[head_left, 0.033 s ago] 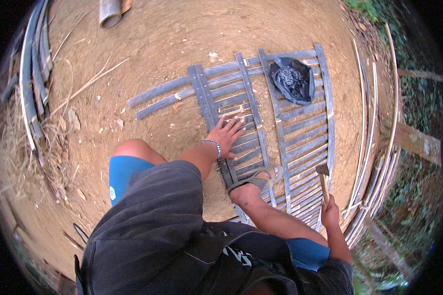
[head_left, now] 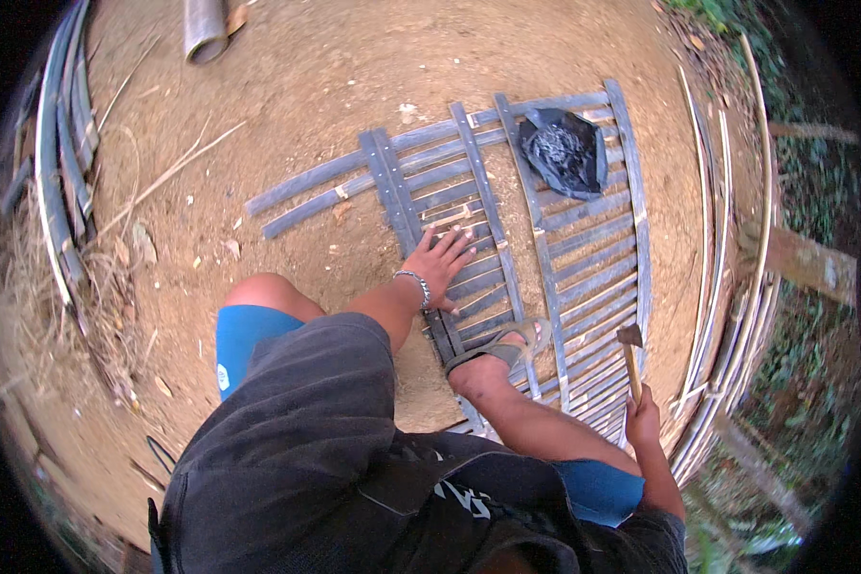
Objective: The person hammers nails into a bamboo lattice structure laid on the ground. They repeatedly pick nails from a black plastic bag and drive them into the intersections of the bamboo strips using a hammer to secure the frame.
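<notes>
Slatted panel: a bamboo-looking lattice (head_left: 545,268) lying flat on bare dirt in front of the person; its slats run mostly left to right, its rails away from the body.
Left hand: laid flat (head_left: 438,263) with fingers spread, clasping nothing; it bears on the slats beside the doubled rail (head_left: 402,189) at the panel's left, fingertips toward the far right corner.
Pale strip: a short light piece (head_left: 452,217) across the slats, just beyond the left fingertips.
Right hand: wrapped around the wooden handle of a hammer (head_left: 631,364) — the hand (head_left: 643,421) is by the panel's right edge.
Key relation: the hammer's head lies to the right of the left hand, the panel's width between them; its handle runs roughly along the right rail (head_left: 632,191), head away from the body. Height above the slats cannot be told.
Sandalled foot: on the panel (head_left: 493,362), between the hands, nearer the left.
Black plastic bag: on the far right corner (head_left: 598,165), holding small shiny bits.
Against the earlier frame: the view is tipped slightly — hands, hammer and panel otherwise keep nearly the same arrangement.
</notes>
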A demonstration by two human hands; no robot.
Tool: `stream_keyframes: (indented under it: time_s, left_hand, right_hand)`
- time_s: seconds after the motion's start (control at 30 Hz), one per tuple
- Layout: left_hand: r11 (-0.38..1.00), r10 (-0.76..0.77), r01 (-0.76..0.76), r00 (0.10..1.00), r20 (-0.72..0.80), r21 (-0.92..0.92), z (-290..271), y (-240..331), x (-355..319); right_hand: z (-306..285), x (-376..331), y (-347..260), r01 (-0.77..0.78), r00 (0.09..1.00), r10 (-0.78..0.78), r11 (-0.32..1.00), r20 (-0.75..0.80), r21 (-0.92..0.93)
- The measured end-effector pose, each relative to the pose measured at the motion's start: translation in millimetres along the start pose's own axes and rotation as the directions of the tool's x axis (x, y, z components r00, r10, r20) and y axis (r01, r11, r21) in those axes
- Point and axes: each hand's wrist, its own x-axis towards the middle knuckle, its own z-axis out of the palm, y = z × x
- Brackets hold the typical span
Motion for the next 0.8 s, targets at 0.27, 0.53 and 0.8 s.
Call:
stream_keyframes:
  time_s: [0.27, 0.53, 0.8]
  left_hand:
    - [0.996, 0.001, -0.007, 0.998, 0.068, 0.089, -11, 4, 9]
    - [0.993, -0.036, 0.028, 0.997, 0.068, 0.114, 5, 6, 11]
    - [0.993, -0.054, 0.042, 0.993, 0.105, 0.115, -8, 11, 16]
  right_hand:
    - [65, -121, 79, -0.372, 0.917, 0.335, 0.915, 0.218, 0.156]
    - [64, -6, -9, -0.003, 0.988, -0.020, 0.989, 0.155, 0.147]
    - [47, 142, -102, 0.297, 0.950, -0.312, 0.912, 0.011, 0.282]
